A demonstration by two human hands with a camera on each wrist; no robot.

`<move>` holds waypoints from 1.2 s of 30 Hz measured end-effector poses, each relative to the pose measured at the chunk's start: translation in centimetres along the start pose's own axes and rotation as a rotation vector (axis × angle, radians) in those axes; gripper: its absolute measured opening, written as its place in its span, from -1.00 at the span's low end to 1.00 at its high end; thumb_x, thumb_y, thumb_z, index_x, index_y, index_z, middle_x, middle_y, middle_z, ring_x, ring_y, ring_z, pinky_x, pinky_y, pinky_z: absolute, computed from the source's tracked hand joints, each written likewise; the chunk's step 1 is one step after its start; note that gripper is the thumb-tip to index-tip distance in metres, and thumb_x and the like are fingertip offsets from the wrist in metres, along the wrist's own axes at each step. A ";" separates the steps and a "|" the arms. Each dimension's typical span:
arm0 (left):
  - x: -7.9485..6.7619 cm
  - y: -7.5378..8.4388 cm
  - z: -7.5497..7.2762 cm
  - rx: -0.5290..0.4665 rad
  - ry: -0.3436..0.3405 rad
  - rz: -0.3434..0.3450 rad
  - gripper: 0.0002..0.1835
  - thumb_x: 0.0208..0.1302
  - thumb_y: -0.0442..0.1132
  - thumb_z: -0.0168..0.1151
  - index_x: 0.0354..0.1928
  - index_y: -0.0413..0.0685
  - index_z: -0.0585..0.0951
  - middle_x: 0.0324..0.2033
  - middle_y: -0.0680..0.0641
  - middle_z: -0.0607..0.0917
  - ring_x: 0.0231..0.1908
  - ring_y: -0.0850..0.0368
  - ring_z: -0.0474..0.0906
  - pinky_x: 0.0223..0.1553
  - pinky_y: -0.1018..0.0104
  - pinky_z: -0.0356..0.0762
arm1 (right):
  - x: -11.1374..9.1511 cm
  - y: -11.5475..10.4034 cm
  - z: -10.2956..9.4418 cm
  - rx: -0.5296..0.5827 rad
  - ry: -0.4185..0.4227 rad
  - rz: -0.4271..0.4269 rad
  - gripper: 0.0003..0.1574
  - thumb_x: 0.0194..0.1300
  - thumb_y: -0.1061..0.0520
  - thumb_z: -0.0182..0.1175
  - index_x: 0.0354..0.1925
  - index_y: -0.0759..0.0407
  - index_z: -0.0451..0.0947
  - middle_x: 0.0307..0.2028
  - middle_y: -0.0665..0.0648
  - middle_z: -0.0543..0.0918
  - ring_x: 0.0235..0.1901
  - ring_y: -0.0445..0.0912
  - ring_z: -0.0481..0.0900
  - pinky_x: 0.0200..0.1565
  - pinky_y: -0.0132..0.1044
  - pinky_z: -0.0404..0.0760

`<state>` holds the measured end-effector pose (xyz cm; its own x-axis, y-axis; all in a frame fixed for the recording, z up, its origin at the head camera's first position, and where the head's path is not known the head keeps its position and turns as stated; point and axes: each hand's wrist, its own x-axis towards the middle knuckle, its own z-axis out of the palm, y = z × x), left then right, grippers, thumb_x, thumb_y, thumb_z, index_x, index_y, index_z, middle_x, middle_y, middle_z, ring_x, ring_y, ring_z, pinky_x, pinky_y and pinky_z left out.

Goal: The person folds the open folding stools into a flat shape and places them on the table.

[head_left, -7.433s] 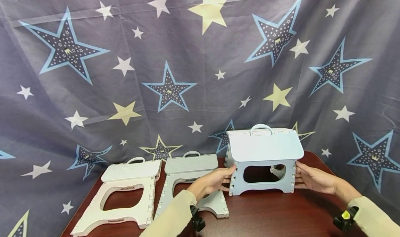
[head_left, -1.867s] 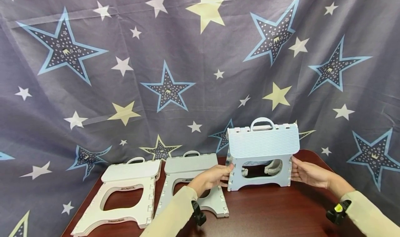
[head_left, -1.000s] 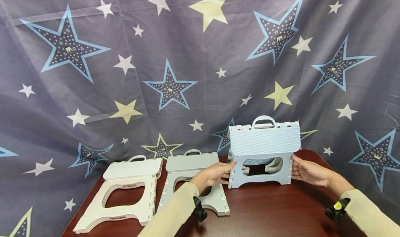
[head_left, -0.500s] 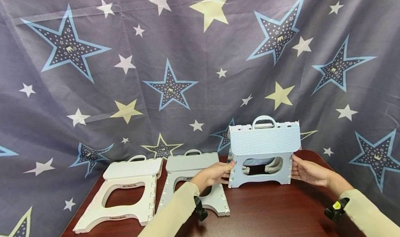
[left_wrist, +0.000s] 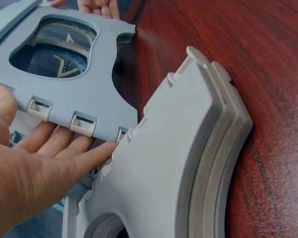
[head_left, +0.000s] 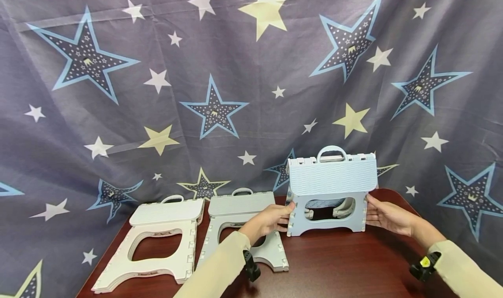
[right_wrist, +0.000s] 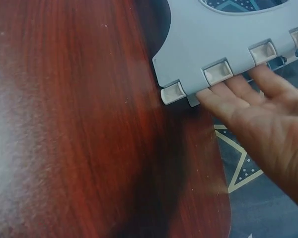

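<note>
A light blue folding stool stands partly folded at the right back of the table, its front seat panel sloping down and its carry handle raised. My left hand grips its left edge, thumb in front and fingers behind, as the left wrist view also shows. On the opposite edge my right hand holds the stool, its fingers reaching behind the hinged side in the right wrist view. Through the oval cut-out the rear leg parts are seen. The stool's back is mostly hidden.
Left of it a grey folding stool lies folded flat, close to my left forearm. Farther left is a white folding stool, also flat. All are on a dark red wooden table. A star-patterned curtain hangs right behind.
Since the oldest frame the blue stool has partly folded: its seat slopes steeply, the handle rises higher and the front legs sit farther back. Over the last second almost nothing has moved.
</note>
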<state>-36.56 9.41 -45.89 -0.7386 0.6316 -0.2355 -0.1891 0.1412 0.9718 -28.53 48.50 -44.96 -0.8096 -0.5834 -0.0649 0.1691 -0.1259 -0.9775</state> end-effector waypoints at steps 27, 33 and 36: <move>-0.6 0.0 0.9 -0.027 0.147 0.024 -0.43 0.51 -0.02 0.16 0.25 -0.42 0.52 -0.01 -0.33 0.69 -0.01 -0.12 0.64 0.15 -0.15 0.59 | -0.3 0.4 0.7 -0.048 0.197 -0.033 -0.60 0.70 0.02 -0.30 0.05 0.02 0.49 0.01 0.05 0.71 0.08 -0.15 0.69 0.18 -0.29 0.63; -0.2 0.0 0.8 -0.025 0.151 0.024 -0.43 0.51 -0.02 0.16 0.24 -0.42 0.52 -0.03 -0.33 0.70 -0.04 -0.09 0.65 0.16 -0.16 0.58 | -0.2 0.5 0.4 -0.044 0.197 -0.030 -0.61 0.70 0.02 -0.29 0.06 0.02 0.49 0.01 0.06 0.71 0.08 -0.15 0.69 0.18 -0.29 0.62; 0.0 0.0 0.6 -0.020 0.151 0.022 -0.44 0.51 -0.02 0.15 0.23 -0.43 0.52 -0.04 -0.33 0.70 -0.04 -0.08 0.66 0.17 -0.17 0.58 | -0.1 0.6 0.3 -0.037 0.197 -0.029 -0.61 0.70 0.02 -0.29 0.05 0.03 0.49 0.00 0.06 0.70 0.07 -0.14 0.69 0.18 -0.29 0.63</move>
<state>-36.13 9.89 -45.91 -0.8314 0.5122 -0.2155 -0.1840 0.1122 0.9765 -28.23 48.28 -45.45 -0.9088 -0.4110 -0.0715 0.1264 -0.1080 -0.9861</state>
